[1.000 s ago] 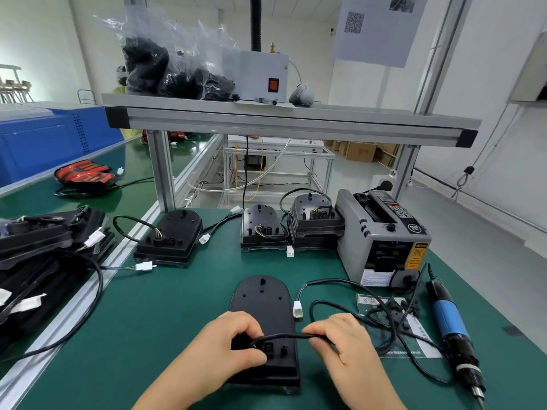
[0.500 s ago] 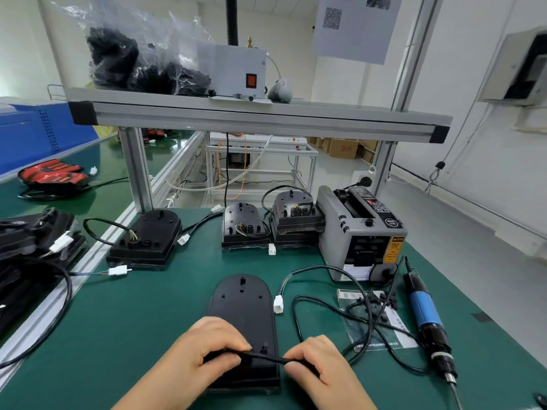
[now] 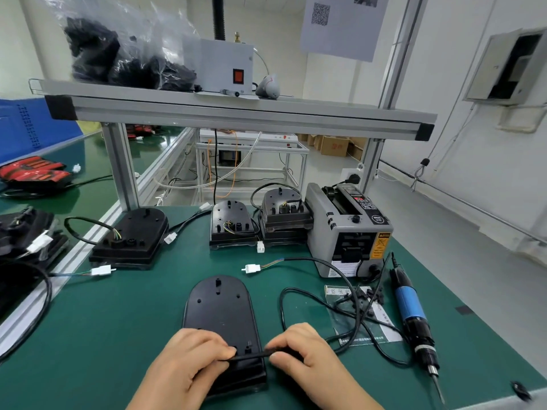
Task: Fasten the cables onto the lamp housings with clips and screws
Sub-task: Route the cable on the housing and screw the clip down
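The left hand and right hand each pinch the thin black rubber cable. It runs taut between them across the near end of the flat black oval plastic lamp housing, which lies on the green desk. No clip shows on it, so a slackened pinch would likely let the cable spring off its seat. Its loose loops could drag the clear bag of small black parts or snag the blue-handled electric screwdriver.

Counted: two hands, one held cable, one housing, one bag, one screwdriver, one white plastic plug. Farther back are one lone black housing, two piles of black housings with uncountable layers, and one grey tape dispenser.
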